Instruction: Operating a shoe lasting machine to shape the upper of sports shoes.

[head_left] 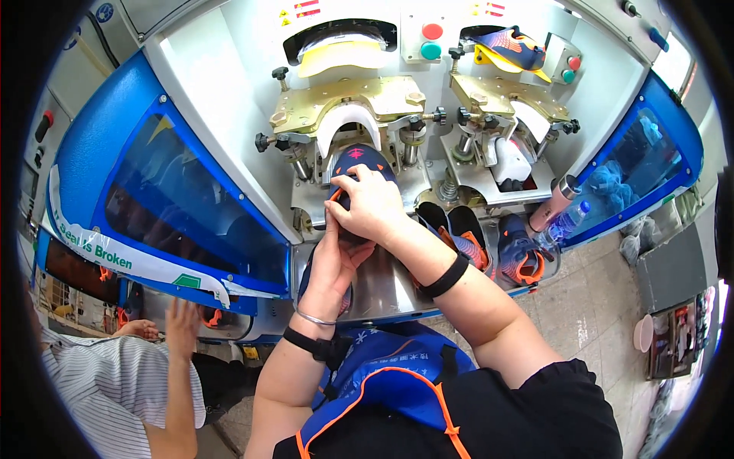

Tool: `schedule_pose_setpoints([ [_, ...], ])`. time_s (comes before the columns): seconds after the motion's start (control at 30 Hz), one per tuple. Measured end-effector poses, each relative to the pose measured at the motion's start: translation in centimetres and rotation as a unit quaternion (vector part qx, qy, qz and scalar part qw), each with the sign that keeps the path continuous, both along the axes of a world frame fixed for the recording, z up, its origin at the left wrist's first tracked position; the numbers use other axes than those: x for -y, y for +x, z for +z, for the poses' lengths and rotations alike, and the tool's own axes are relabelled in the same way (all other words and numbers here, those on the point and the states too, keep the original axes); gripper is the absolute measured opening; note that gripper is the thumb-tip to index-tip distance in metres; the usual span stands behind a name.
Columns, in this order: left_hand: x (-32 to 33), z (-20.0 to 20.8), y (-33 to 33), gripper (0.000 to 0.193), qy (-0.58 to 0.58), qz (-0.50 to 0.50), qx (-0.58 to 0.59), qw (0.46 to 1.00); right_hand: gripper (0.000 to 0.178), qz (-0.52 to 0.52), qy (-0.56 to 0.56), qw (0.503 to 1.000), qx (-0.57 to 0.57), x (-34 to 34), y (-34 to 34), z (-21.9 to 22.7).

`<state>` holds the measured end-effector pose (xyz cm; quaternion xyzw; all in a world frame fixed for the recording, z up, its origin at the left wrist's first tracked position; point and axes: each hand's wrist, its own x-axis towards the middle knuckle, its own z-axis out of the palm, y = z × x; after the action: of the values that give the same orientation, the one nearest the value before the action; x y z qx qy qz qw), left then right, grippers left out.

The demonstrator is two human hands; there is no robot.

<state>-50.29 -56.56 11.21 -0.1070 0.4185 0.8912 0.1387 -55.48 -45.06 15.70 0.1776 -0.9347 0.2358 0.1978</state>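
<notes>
A dark navy shoe upper (356, 157) with a red mark and an orange collar points away from me, under the white curved pad (348, 126) of the left press station. My right hand (368, 205) lies over its collar, the fingers curled onto the opening. From below, my left hand (336, 264) grips the near end, thumb up along its side. My hands and wrists hide much of the shoe's rear. Part of another dark shoe (345, 302) shows beside my left wrist on the metal ledge (390, 287).
Several navy and orange shoes (522, 256) stand on the ledge to the right, near a pink thermos (554, 203) and a plastic bottle (569, 219). Another upper (511, 50) sits on a yellow form at the upper right. Blue doors (183, 199) flank the machine. A co-worker's hand (182, 327) is at left.
</notes>
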Motion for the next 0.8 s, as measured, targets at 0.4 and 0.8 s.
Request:
schedule_pose_setpoints([
  [0.4, 0.2, -0.2, -0.4, 0.064, -0.008, 0.015, 0.022, 1.0, 0.035, 0.008, -0.003, 1.0, 0.016, 0.8, -1.1, 0.2],
  [0.8, 0.1, -0.1, -0.8, 0.064, -0.007, 0.009, 0.043, 0.999, 0.036, 0.014, -0.003, 0.998, 0.066, 0.6, -1.7, 0.5],
])
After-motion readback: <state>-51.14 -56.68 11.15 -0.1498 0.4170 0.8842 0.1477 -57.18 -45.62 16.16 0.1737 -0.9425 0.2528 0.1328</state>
